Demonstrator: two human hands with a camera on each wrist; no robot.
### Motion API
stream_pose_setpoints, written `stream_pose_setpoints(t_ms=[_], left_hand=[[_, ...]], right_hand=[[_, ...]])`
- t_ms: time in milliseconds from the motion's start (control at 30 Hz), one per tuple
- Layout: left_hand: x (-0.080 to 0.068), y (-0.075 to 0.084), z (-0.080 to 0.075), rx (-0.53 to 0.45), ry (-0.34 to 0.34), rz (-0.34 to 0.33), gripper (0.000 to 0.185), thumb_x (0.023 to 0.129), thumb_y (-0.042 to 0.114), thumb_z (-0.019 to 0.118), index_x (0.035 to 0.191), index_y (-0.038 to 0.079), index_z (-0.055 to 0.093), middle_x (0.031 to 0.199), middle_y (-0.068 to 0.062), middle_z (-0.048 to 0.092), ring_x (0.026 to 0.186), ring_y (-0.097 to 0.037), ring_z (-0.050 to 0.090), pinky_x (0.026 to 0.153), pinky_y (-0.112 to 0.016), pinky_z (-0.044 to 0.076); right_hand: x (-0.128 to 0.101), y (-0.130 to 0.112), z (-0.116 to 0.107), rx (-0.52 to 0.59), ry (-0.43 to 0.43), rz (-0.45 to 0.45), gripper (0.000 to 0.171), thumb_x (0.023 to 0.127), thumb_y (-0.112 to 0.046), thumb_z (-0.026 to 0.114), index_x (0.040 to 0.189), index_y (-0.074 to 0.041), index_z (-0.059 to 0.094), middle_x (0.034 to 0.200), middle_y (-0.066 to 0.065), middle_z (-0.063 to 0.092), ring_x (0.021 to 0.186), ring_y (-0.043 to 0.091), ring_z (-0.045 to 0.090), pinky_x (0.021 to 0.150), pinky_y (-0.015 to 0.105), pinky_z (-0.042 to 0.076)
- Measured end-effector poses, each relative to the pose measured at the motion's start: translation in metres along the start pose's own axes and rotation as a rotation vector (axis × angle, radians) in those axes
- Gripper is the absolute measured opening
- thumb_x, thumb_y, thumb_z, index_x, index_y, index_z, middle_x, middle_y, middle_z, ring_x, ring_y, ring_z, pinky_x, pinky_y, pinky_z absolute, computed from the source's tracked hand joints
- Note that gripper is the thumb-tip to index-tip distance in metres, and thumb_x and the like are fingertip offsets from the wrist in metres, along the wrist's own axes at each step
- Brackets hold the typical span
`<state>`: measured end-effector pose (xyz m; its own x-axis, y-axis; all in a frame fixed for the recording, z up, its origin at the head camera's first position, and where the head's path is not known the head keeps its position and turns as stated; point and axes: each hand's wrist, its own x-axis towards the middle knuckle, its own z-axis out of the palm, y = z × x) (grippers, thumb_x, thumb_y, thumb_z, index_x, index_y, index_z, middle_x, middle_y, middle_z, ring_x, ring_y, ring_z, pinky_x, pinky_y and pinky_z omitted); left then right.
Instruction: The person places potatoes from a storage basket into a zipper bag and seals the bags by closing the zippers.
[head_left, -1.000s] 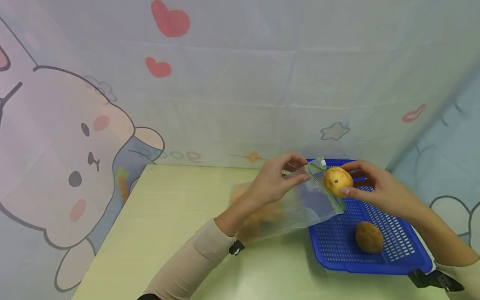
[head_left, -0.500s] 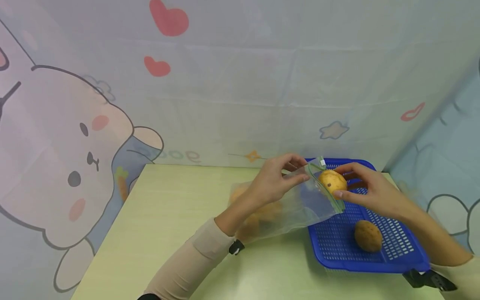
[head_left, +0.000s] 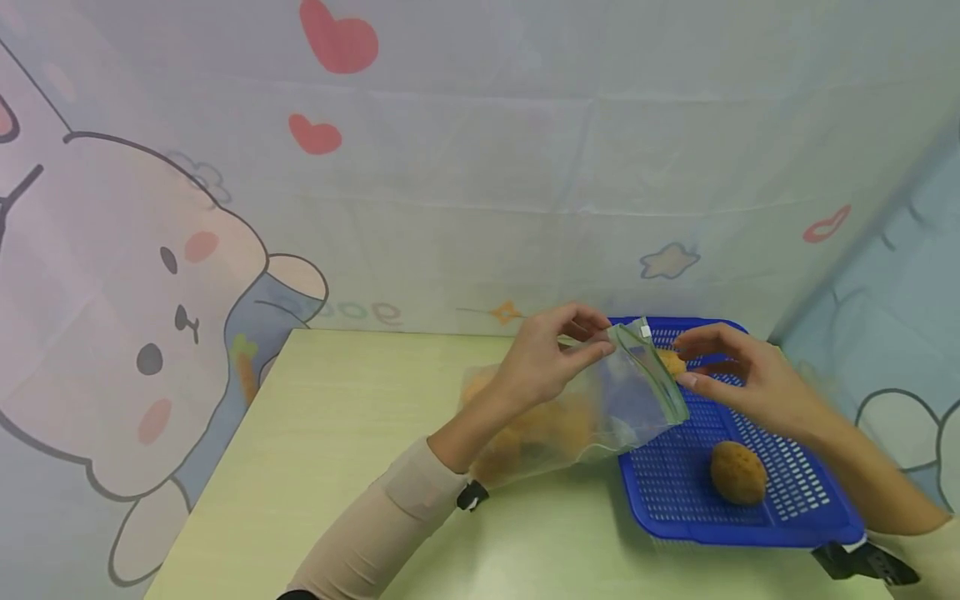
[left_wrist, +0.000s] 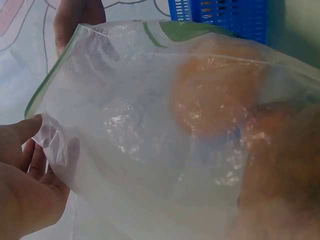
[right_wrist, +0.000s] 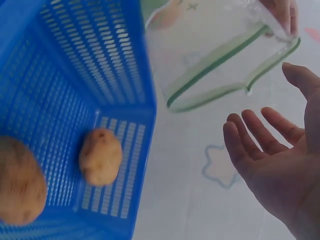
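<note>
Green table [head_left: 337,433], hands raised, bag [head_left: 600,404] pinched

Beige long sleeves [head_left: 390,517] w/ black wrist straps [head_left: 471,496].

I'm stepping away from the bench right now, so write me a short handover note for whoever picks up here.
Left hand pinches the rim of the clear zip bag and holds its mouth open towards the blue basket.
Right hand is open and empty, just beside the mouth.
Done: bagged potatoes show through the plastic.
Left: two loose potatoes lie in the blue basket, and the bag is not sealed.
</note>
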<state>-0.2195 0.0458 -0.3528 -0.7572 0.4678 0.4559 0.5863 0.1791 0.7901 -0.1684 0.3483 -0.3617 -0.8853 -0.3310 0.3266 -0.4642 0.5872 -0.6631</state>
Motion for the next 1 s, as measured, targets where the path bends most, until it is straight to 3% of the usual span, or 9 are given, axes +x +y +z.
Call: stream_pose_setpoints(t_ms=[67,167,333,433,733,867,1000], left_hand=[[0.0,0.0,0.0,-0.009,-0.003,-0.001,0.019,0.099,0.02,0.079,0.116,0.013,0.073,0.109,0.003,0.076,0.1,-0.007,0.071,0.085,-0.022,0.059],[0.0,0.0,0.001,-0.015,-0.006,0.0,0.019,0.099,0.019,0.079,0.116,0.014,0.073,0.109,0.003,0.076,0.099,-0.006,0.071,0.084,-0.022,0.059],[0.0,0.0,0.002,-0.023,-0.01,0.008,0.018,0.099,0.018,0.079,0.115,0.014,0.072,0.107,0.006,0.075,0.097,-0.003,0.07,0.083,-0.022,0.059],[0.0,0.0,0.003,-0.032,-0.015,0.017,0.018,0.099,0.017,0.079,0.115,0.013,0.072,0.108,0.005,0.075,0.098,-0.004,0.07,0.084,-0.022,0.06],[-0.003,0.001,0.003,-0.015,-0.022,0.006,0.02,0.099,0.019,0.079,0.117,0.014,0.072,0.11,0.003,0.075,0.103,-0.007,0.07,0.086,-0.022,0.059],[-0.003,0.0,0.004,-0.015,-0.023,0.006,0.02,0.099,0.019,0.079,0.117,0.014,0.072,0.11,0.003,0.075,0.102,-0.007,0.071,0.085,-0.022,0.059],[-0.002,0.001,0.003,-0.013,-0.021,0.009,0.02,0.099,0.02,0.079,0.117,0.014,0.072,0.11,0.003,0.075,0.103,-0.007,0.07,0.084,-0.022,0.059]], right_hand=[[-0.002,0.007,-0.004,-0.061,-0.016,0.008,0.039,0.098,-0.01,0.078,0.134,-0.009,0.064,0.128,0.005,0.069,0.112,0.005,0.064,0.09,0.012,0.053],[-0.01,0.022,-0.011,-0.196,-0.061,0.012,0.045,0.095,-0.018,0.083,0.134,-0.006,0.065,0.126,0.008,0.07,0.109,0.012,0.066,0.088,0.016,0.056],[-0.028,0.057,-0.018,-0.364,-0.156,0.056,0.054,0.09,-0.029,0.088,0.13,0.0,0.066,0.122,0.013,0.072,0.104,0.03,0.069,0.085,0.044,0.062],[-0.041,0.077,-0.016,-0.385,-0.202,0.082,0.058,0.088,-0.031,0.089,0.128,0.003,0.066,0.121,0.016,0.072,0.103,0.033,0.069,0.085,0.052,0.061],[-0.071,0.109,0.0,-0.321,-0.372,0.146,0.068,0.083,-0.036,0.092,0.127,0.007,0.064,0.122,0.018,0.07,0.106,0.035,0.067,0.086,0.048,0.06],[-0.077,0.111,0.003,-0.327,-0.449,0.154,0.061,0.08,-0.037,0.092,0.123,-0.001,0.067,0.115,0.008,0.066,0.099,0.023,0.063,0.08,0.038,0.057],[-0.078,0.112,0.005,-0.336,-0.463,0.128,0.056,0.078,-0.037,0.093,0.119,-0.008,0.068,0.108,0.003,0.06,0.09,0.013,0.056,0.072,0.03,0.051]])
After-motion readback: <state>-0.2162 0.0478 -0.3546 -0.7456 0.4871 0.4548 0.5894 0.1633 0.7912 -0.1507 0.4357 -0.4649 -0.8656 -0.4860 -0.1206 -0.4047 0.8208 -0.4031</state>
